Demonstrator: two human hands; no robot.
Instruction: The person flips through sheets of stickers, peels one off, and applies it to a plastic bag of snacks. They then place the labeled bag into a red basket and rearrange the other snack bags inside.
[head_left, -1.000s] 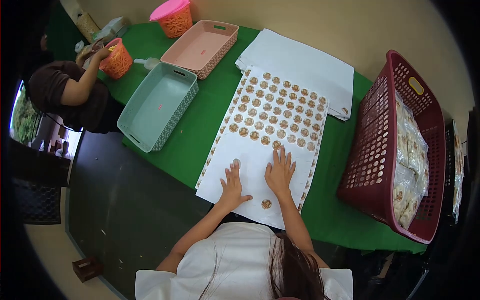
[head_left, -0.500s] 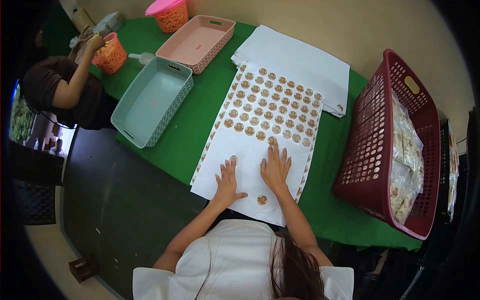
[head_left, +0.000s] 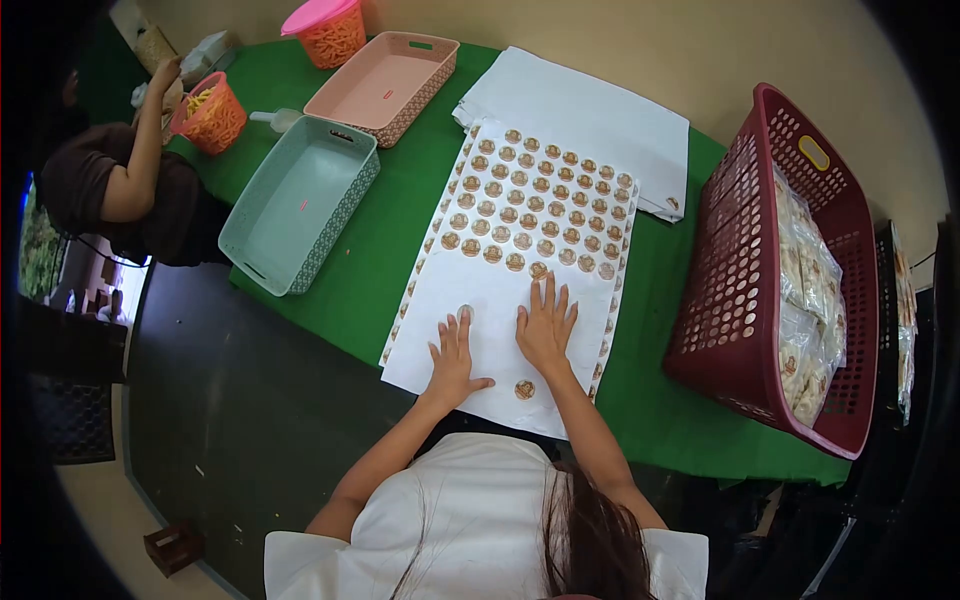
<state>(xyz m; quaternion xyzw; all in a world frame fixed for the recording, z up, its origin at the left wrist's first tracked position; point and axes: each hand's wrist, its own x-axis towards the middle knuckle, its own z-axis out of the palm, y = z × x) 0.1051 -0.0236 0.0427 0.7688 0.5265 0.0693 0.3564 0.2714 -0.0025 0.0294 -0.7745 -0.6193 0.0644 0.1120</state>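
Observation:
A white sheet (head_left: 500,335) bearing rows of round brown stickers (head_left: 520,210) lies in front of me, over more such sheets. My left hand (head_left: 452,365) rests flat on its bare lower part, fingers spread, with a pale round spot or sticker at its fingertips. My right hand (head_left: 545,328) also lies open there, its fingertips just below the lowest row and by one sticker (head_left: 539,271). Between my wrists a single sticker (head_left: 525,390) sits apart from the rows. Neither hand grips anything.
Blank white sheets (head_left: 590,120) are stacked behind. On the right stands a maroon basket (head_left: 725,300) holding filled clear packets (head_left: 805,300). Green tray (head_left: 300,200), pink tray (head_left: 385,85), scoop (head_left: 277,120) and snack tubs (head_left: 212,115) are on the left, where a co-worker (head_left: 120,185) sits.
The co-worker's hand has risen from the open snack tub. My view has shifted slightly; both my hands stay flat on the sheet in nearly the same places.

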